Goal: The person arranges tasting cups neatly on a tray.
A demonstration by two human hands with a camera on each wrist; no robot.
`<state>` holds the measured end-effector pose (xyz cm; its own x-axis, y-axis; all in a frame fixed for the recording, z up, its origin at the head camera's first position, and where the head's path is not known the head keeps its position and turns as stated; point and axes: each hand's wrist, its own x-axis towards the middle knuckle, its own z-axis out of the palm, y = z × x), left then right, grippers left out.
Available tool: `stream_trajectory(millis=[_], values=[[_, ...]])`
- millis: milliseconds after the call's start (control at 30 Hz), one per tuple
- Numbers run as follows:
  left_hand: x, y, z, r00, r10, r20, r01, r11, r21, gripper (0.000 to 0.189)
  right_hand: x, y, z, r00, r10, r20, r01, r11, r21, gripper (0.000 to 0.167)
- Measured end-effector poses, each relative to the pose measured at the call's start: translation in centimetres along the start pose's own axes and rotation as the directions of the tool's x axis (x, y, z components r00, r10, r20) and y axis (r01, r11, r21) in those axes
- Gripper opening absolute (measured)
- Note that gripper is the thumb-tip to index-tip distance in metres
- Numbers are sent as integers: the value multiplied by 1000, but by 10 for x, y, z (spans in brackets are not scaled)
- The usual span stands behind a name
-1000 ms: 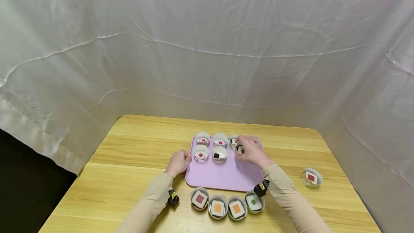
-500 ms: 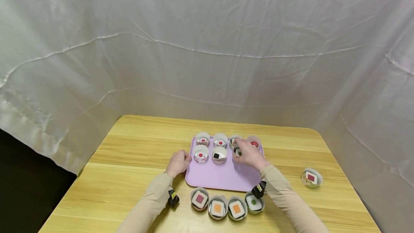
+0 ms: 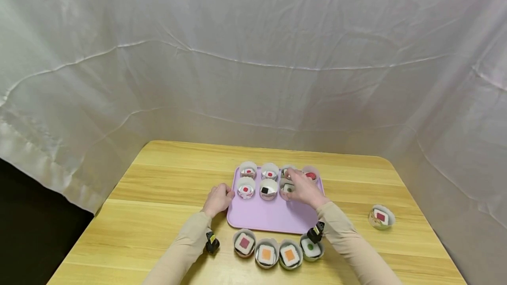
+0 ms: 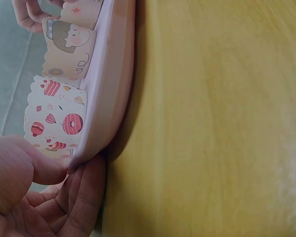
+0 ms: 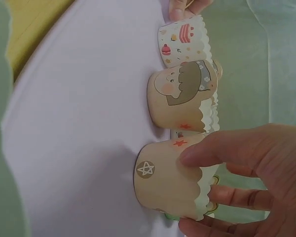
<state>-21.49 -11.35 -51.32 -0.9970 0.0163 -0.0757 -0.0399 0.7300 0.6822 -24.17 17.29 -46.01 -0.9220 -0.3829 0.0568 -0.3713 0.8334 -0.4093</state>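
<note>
My left hand (image 3: 217, 199) grips the left rim of a lilac tray (image 3: 263, 220). In the left wrist view, its thumb lies on top of the rim and the fingers curl beneath. Over the tray's right half, my right hand (image 3: 306, 190) holds a beige paper baking cup (image 5: 165, 180) with a star print, thumb on one side and fingers on the other. That cup stands on the tray, with a white piece with a green middle inside. To its left are a cup with a black-centred piece (image 3: 268, 190) and a white patterned cup (image 3: 246, 189).
Behind these, a back row of cups (image 3: 248, 170) lines the tray's far edge. In front of the tray, several filled cups (image 3: 266, 254) stand in a curve on the wooden table (image 3: 158, 175). Another cup (image 3: 381, 217) stands alone at the right. Pale curtains (image 3: 253, 91) surround the table.
My right hand has moved a little left with the baking cup, bringing it beside the black-centred one. A cup with a red piece at the back right has come into sight. My left hand stays put.
</note>
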Motion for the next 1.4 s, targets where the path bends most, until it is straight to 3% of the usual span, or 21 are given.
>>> stream_trajectory(millis=[1033,1233,1400], values=[[0,-2,1,1000,2,-2,-2,1000,-11,16,-5,1,2,1000,10,-17,-10,1000,-18,47],[0,-2,1,1000,1,0,-1,1000,-6,15,-11,4,1,998,-22,-63,21,1000,-13,52],[0,-1,1,1000,-4,1,4,1000,-6,16,-18,6,-2,997,21,-69,-19,999,34,58]])
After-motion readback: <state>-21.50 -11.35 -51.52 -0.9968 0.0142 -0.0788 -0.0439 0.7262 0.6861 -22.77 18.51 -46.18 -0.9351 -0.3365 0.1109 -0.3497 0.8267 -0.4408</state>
